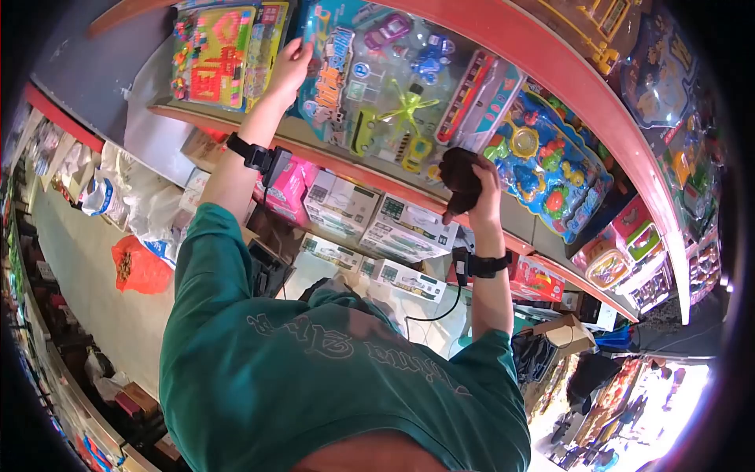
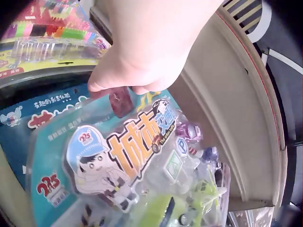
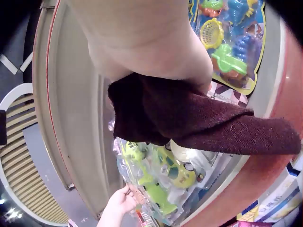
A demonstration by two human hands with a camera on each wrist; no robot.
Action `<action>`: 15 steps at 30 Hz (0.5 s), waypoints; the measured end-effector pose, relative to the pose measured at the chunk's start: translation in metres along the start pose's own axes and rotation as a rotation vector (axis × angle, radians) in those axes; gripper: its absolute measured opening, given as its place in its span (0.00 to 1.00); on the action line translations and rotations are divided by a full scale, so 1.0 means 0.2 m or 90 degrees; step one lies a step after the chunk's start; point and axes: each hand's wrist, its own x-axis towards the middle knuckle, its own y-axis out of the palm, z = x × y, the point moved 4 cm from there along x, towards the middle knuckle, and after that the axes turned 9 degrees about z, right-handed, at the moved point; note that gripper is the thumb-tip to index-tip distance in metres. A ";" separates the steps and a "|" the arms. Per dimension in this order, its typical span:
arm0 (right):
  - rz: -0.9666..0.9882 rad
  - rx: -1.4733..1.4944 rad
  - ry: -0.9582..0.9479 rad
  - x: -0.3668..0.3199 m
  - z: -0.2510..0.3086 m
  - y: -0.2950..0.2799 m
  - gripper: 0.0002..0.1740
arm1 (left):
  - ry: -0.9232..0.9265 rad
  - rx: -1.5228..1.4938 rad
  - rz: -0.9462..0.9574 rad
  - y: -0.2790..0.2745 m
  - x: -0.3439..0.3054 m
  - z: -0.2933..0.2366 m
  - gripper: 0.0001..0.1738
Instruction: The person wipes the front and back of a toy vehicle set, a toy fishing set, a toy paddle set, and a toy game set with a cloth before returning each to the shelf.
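A large toy car blister pack (image 1: 377, 86) with a teal card and clear plastic front lies tilted on the shelf. At its hang-tab end, my left hand (image 1: 289, 72) pinches the card's edge. The left wrist view shows the card's cartoon policeman (image 2: 97, 161) just below that hand (image 2: 142, 61). A dark brown towel cloth (image 1: 460, 181) is bunched in my right hand (image 1: 487, 193), beside the pack's other end. In the right wrist view the cloth (image 3: 189, 111) hangs over part of the pack and hides the fingers.
A blue-backed toy set (image 1: 550, 169) lies to the right; a pack of colourful pieces (image 1: 216, 59) stands at the left. A red shelf edge (image 1: 543, 47) curves along the far side. White boxes (image 1: 409, 228) are stacked below the shelf.
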 end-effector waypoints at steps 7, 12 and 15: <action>0.019 -0.026 0.036 0.08 -0.17 0.05 0.16 | 0.009 0.032 -0.072 -0.03 0.04 0.05 0.14; 0.021 -0.003 0.076 0.06 -0.13 0.11 0.18 | 0.061 0.202 -0.136 -0.02 0.06 0.15 0.26; 0.049 -0.011 0.074 0.08 -0.16 0.07 0.21 | 0.053 0.230 -0.135 0.00 0.05 0.17 0.32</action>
